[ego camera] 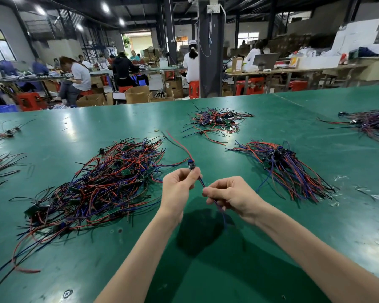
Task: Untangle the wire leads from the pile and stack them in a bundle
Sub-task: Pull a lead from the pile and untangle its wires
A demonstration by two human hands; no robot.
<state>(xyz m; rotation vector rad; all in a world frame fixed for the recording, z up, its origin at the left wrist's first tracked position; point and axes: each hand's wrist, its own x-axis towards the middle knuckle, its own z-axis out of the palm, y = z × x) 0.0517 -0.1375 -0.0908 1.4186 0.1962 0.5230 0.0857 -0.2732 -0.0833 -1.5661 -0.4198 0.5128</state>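
Note:
A big tangled pile (101, 182) of red, blue and black wire leads with small green boards lies on the green table at my left. A neater bundle (287, 169) of the same leads lies to the right. Between them I hold one wire lead (192, 166) above the table. My left hand (179, 189) pinches it just below its small dark component, and its red and black wires trail up and away. My right hand (230, 195) pinches the lead's blue and red wires, which hang down below my fingers.
Another tangled heap (217, 121) lies farther back at the centre, one more (370, 123) at the far right, and loose leads (0, 162) at the left edge. The green table (206, 248) stretches wide. People sit working at benches beyond it.

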